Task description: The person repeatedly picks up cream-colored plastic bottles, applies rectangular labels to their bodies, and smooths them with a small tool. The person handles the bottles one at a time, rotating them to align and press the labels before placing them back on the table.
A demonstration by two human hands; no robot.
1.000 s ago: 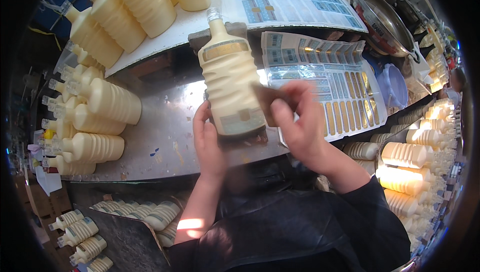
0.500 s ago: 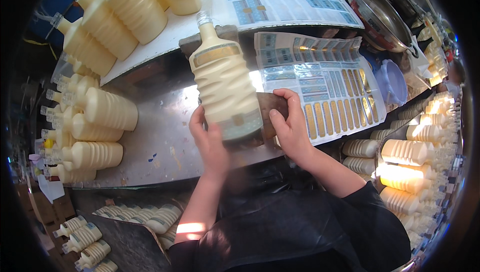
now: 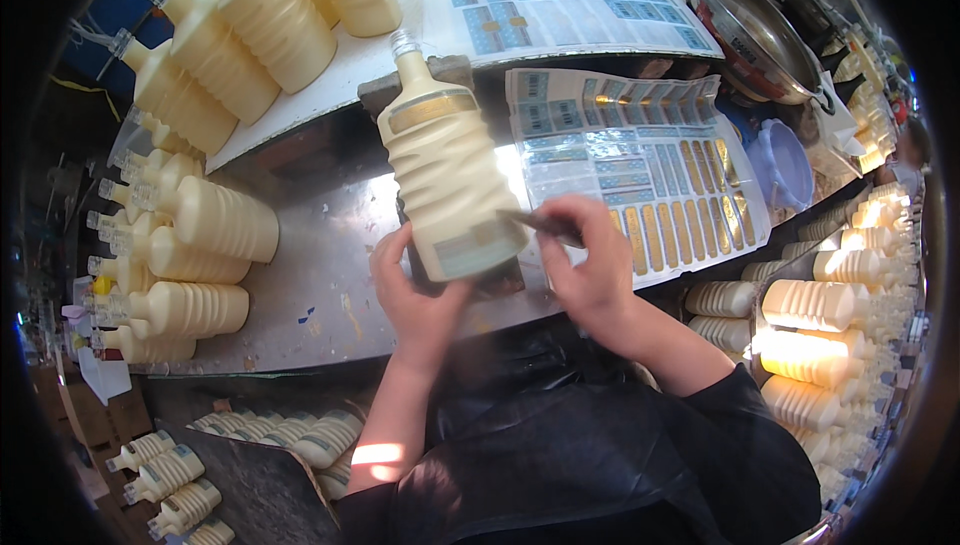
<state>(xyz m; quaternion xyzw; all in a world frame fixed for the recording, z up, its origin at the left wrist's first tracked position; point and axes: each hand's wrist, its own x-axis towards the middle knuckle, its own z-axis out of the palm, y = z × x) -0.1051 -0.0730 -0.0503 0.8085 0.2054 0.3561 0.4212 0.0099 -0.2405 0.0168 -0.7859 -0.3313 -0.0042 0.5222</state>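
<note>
A cream-coloured ribbed bottle point(image 3: 448, 160) leans tilted in front of me, its neck pointing away. Around its shoulder runs a gold band, and a pale blue-grey label point(image 3: 472, 251) lies across its lower end. My left hand point(image 3: 415, 295) is closed round the bottom of the bottle. In my right hand point(image 3: 595, 270) is a flat dark brown scraper-like piece point(image 3: 548, 225), pinched between thumb and fingers, its edge at the bottle's right side just above the label. Behind the bottle's shoulder sits a dark grey block point(image 3: 455, 69), partly hidden.
Sheets of blue and gold decals point(image 3: 655, 180) lie right of the bottle, with another sheet point(image 3: 570, 5) on the raised white shelf. A lilac bowl point(image 3: 782, 165) and a wide metal pan point(image 3: 760, 30) stand at right. Cream bottles point(image 3: 225, 220) crowd the left; more fill racks at right.
The brown piece in my right hand has turned from flat-on to edge-on and come against the bottle's lower right side. My left hand has shifted slightly round the base.
</note>
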